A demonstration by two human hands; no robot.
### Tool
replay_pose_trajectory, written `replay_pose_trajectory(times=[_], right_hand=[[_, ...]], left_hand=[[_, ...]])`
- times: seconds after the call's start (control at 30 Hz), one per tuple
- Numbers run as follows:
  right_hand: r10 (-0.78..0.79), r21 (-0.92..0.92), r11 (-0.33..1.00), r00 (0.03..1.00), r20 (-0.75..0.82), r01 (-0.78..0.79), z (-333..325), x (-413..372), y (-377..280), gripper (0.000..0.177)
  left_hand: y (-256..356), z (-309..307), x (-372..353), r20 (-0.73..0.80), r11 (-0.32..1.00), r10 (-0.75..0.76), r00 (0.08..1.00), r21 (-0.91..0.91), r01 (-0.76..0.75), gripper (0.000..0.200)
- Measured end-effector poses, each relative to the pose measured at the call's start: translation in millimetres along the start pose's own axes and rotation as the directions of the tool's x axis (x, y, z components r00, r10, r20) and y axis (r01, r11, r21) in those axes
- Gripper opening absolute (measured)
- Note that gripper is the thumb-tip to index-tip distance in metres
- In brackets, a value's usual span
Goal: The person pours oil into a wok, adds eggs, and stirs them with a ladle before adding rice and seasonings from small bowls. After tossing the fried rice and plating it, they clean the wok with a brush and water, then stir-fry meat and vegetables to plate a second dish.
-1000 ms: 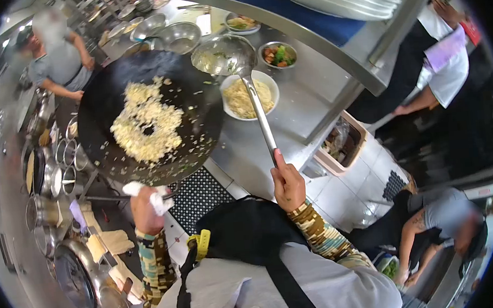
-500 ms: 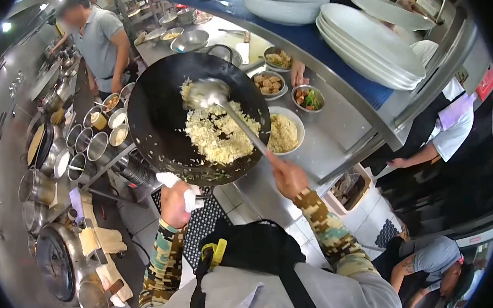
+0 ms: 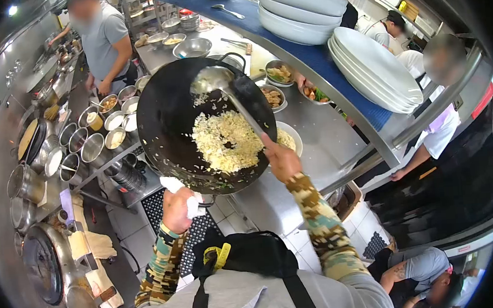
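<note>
One heap of fried rice [image 3: 228, 141] lies in the black wok [image 3: 165, 120], tilted just beyond your left hand [image 3: 176, 208], which is clamped on its handle through a white cloth [image 3: 185, 195]. Your right hand [image 3: 282, 160] is closed round the shaft of the ladle [image 3: 213, 80], whose scoop rests against the wok's far wall above the rice. Should the cloth slip or the tilt steepen, rice would likely spill over the rim toward the white bowl [image 3: 294, 140] just beside your right hand.
</note>
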State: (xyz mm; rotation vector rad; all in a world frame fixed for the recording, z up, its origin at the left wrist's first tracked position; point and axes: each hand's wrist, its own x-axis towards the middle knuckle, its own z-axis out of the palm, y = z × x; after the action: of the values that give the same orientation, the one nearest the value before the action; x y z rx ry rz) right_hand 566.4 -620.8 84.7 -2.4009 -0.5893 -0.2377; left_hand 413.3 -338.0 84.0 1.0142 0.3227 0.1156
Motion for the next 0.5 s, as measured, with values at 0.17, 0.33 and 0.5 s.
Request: replay_pose_trajectory(times=[0.17, 0.33, 0.5], right_hand=[[0.094, -0.201, 0.977, 0.990, 0.102, -0.072, -11.7, -64.8, 41.2, 0.054], [0.117, -0.071, 0.991, 0.993, 0.012, -0.116, -23.9, -62.1, 55.4, 0.049], [0.023, 0.007, 1.000, 1.000, -0.008, -0.023, 6.1, -85.4, 56.6, 0.049]], left_hand=[[2.9, 2.2, 1.7, -0.068, 1.000, -0.021, 0.997, 0.012, 0.022, 0.010], [-3.6, 0.7, 4.7, -0.071, 0.999, -0.015, 0.997, 0.036, 0.017, 0.009], [-0.3, 6.0, 4.9, -0.035, 0.999, 0.013, 0.999, -0.040, -0.015, 0.010]])
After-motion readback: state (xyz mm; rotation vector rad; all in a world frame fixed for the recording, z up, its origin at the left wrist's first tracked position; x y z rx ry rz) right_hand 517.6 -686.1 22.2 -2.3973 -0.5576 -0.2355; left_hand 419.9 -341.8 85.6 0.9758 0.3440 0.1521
